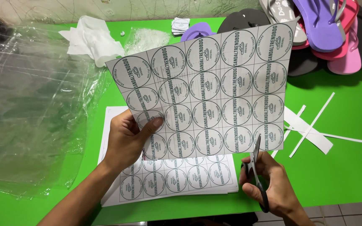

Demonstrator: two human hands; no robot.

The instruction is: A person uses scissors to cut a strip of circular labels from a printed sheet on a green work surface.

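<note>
My left hand [127, 138] holds up a white sheet [214, 83] printed with rows of round grey labels, thumb on its lower left corner. My right hand [269, 184] grips black-handled scissors [257, 167], whose blades point up and meet the sheet's bottom edge near its right side. Under both hands a stack of similar label sheets [177, 178] lies flat on the green table [348, 175].
Clear plastic bags [30, 104] pile up at the left. A crumpled white cloth [93, 39] lies at the back. Flip-flops [323, 29] in purple, pink, black and grey are heaped at the back right. White paper strips [315, 129] lie at the right.
</note>
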